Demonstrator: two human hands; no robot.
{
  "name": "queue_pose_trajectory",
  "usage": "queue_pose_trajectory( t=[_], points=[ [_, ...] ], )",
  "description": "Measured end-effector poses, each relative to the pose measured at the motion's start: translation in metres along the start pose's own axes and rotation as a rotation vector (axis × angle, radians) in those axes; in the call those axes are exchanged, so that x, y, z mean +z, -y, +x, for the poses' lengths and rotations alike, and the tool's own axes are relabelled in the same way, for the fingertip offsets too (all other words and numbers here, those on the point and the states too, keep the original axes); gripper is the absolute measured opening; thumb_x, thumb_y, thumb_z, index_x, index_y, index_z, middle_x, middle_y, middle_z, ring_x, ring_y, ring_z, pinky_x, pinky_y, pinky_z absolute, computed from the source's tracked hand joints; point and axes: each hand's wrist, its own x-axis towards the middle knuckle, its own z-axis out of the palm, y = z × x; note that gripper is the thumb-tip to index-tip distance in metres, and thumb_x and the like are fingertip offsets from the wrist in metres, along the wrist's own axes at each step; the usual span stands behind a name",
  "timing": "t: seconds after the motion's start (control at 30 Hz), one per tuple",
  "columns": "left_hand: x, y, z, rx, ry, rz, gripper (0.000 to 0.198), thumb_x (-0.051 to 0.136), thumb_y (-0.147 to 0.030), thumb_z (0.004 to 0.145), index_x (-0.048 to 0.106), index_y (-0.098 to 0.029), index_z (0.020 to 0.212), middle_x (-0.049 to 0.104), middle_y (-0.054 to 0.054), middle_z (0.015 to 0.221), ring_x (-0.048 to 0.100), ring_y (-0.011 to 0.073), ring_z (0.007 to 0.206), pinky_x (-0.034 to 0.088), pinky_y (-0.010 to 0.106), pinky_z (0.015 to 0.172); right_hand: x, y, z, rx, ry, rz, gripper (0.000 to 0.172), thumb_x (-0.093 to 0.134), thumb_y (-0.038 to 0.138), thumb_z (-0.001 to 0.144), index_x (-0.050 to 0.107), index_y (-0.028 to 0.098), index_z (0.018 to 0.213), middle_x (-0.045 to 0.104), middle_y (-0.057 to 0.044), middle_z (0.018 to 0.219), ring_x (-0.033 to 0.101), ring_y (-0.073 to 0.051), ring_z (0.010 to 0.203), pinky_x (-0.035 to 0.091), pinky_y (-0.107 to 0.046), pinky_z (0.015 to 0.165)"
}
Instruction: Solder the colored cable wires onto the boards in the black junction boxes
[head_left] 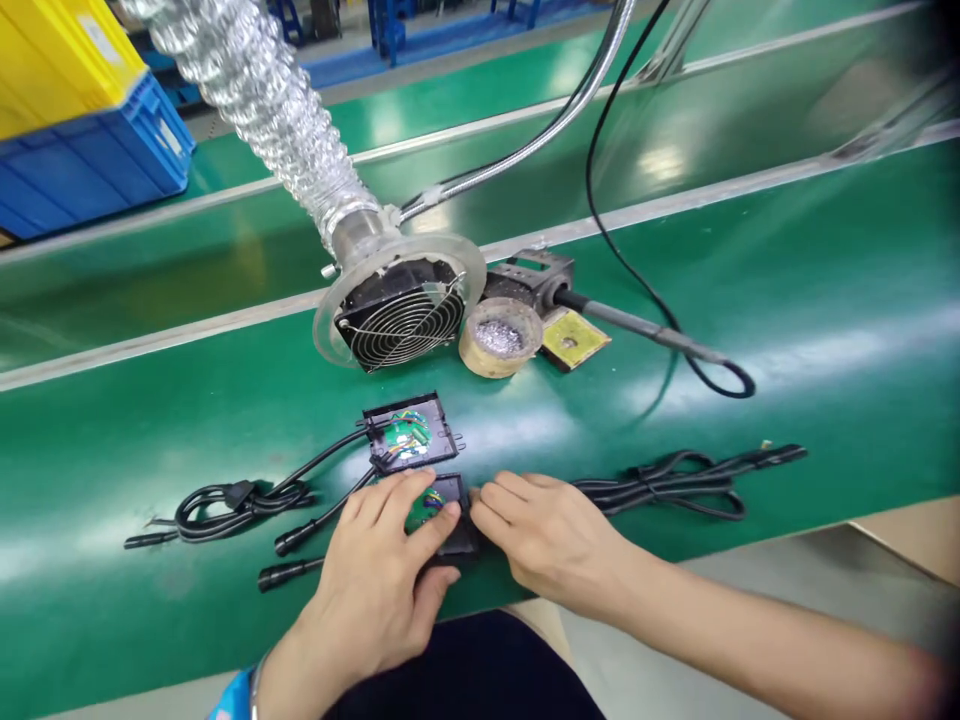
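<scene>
A small black plastic case point(459, 540) with a green circuit board point(426, 507) and thin wires inside lies near the table's front edge. My left hand point(379, 570) is closed around it, thumb and fingers on its sides, covering much of it. At the case's right edge, my right hand point(536, 520) has its fingers curled in a pinch; what lies between the fingertips is hidden. A black cable bundle point(675, 480) runs out from behind this hand. Left of my left hand, a cable with a black connector point(281, 576) sticks out.
Just beyond lies a second open case point(441, 425) with wired board and coiled cable point(225, 510). Farther back are a fume extractor fan point(409, 320), a round tub of solder bits point(499, 345), a yellow sponge point(574, 338) and a soldering iron point(637, 325) in its holder. Crates point(97, 150) stand upper left.
</scene>
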Motion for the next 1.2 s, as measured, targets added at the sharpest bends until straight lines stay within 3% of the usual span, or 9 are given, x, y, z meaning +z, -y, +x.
queue_pose_trajectory(
  t=[0.17, 0.27, 0.4, 0.53, 0.67, 0.8, 0.9, 1.03, 1.2],
  points=[
    [-0.003, 0.007, -0.012, 0.066, 0.008, 0.006, 0.052, 0.059, -0.026, 0.084, 0.048, -0.022, 0.135, 0.046, 0.014, 0.14, 0.042, 0.0314, 0.127, 0.041, 0.052, 0.101, 0.0, -0.006, -0.005, -0.012, -0.051, -0.041, 0.019, 0.048, 0.004, 0.084, 0.063, 0.016, 0.084, 0.057, -0.003, 0.073, 0.046, -0.018, 0.07, 0.031, -0.033, 0.062],
    [-0.009, 0.013, -0.027, 0.045, -0.119, 0.004, 0.058, 0.06, -0.024, 0.083, 0.041, -0.019, 0.138, 0.053, 0.014, 0.131, 0.045, 0.0294, 0.123, 0.04, 0.05, 0.1, -0.007, -0.003, -0.002, 0.05, -0.136, 0.076, 0.018, 0.051, 0.01, 0.087, 0.064, 0.016, 0.098, 0.064, -0.007, 0.094, 0.051, -0.019, 0.085, 0.038, -0.034, 0.072],
    [-0.016, 0.018, -0.043, -0.092, -0.286, -0.068, 0.035, 0.058, -0.019, 0.083, 0.053, -0.017, 0.118, 0.062, 0.011, 0.106, 0.056, 0.0248, 0.101, 0.047, 0.043, 0.087, -0.003, 0.019, 0.014, 0.07, -0.219, 0.222, 0.018, 0.052, 0.01, 0.088, 0.064, 0.012, 0.101, 0.066, -0.009, 0.095, 0.052, -0.02, 0.09, 0.041, -0.035, 0.078],
    [-0.015, 0.025, -0.048, -0.109, -0.249, -0.11, 0.015, 0.057, -0.019, 0.089, 0.06, -0.02, 0.104, 0.068, 0.005, 0.089, 0.062, 0.0189, 0.081, 0.05, 0.035, 0.073, 0.008, 0.033, 0.028, 0.032, -0.128, 0.135, 0.018, 0.05, 0.011, 0.088, 0.068, 0.013, 0.085, 0.067, -0.007, 0.079, 0.053, -0.022, 0.087, 0.037, -0.037, 0.074],
    [-0.015, 0.029, -0.046, -0.09, -0.212, -0.097, 0.018, 0.054, -0.019, 0.092, 0.061, -0.019, 0.109, 0.069, 0.005, 0.092, 0.064, 0.0175, 0.082, 0.053, 0.031, 0.074, 0.005, 0.036, 0.035, 0.023, -0.072, 0.066, 0.017, 0.051, 0.009, 0.084, 0.067, 0.013, 0.078, 0.067, -0.009, 0.077, 0.052, -0.024, 0.089, 0.036, -0.039, 0.075],
    [-0.02, 0.027, -0.041, -0.089, -0.174, 0.022, 0.019, 0.051, -0.014, 0.092, 0.06, -0.019, 0.108, 0.067, 0.005, 0.093, 0.061, 0.0196, 0.082, 0.054, 0.032, 0.071, 0.003, 0.047, 0.04, 0.109, -0.12, 0.22, 0.017, 0.052, 0.013, 0.086, 0.067, 0.013, 0.096, 0.069, -0.008, 0.094, 0.053, -0.022, 0.09, 0.039, -0.037, 0.076],
    [-0.021, 0.029, -0.039, -0.039, -0.193, 0.171, 0.02, 0.049, -0.01, 0.092, 0.059, -0.016, 0.107, 0.064, 0.005, 0.087, 0.058, 0.0198, 0.077, 0.053, 0.033, 0.067, 0.016, 0.053, 0.043, 0.111, -0.199, 0.3, 0.018, 0.05, 0.015, 0.092, 0.066, 0.013, 0.1, 0.068, -0.006, 0.085, 0.054, -0.018, 0.082, 0.041, -0.033, 0.073],
    [-0.017, 0.036, -0.038, 0.002, -0.228, 0.309, 0.018, 0.05, -0.009, 0.092, 0.06, -0.014, 0.105, 0.063, 0.004, 0.084, 0.054, 0.0192, 0.073, 0.05, 0.033, 0.065, 0.033, 0.05, 0.044, 0.096, -0.227, 0.228, 0.016, 0.052, 0.016, 0.093, 0.067, 0.015, 0.098, 0.067, -0.003, 0.078, 0.052, -0.016, 0.076, 0.038, -0.031, 0.068],
    [-0.017, 0.039, -0.04, 0.04, -0.189, 0.377, 0.017, 0.052, -0.007, 0.089, 0.059, -0.013, 0.104, 0.061, 0.002, 0.08, 0.049, 0.0181, 0.068, 0.044, 0.032, 0.06, 0.03, 0.047, 0.047, 0.061, -0.158, 0.153, 0.014, 0.055, 0.014, 0.09, 0.066, 0.014, 0.099, 0.066, -0.002, 0.08, 0.047, -0.017, 0.074, 0.031, -0.034, 0.065]
  ],
)
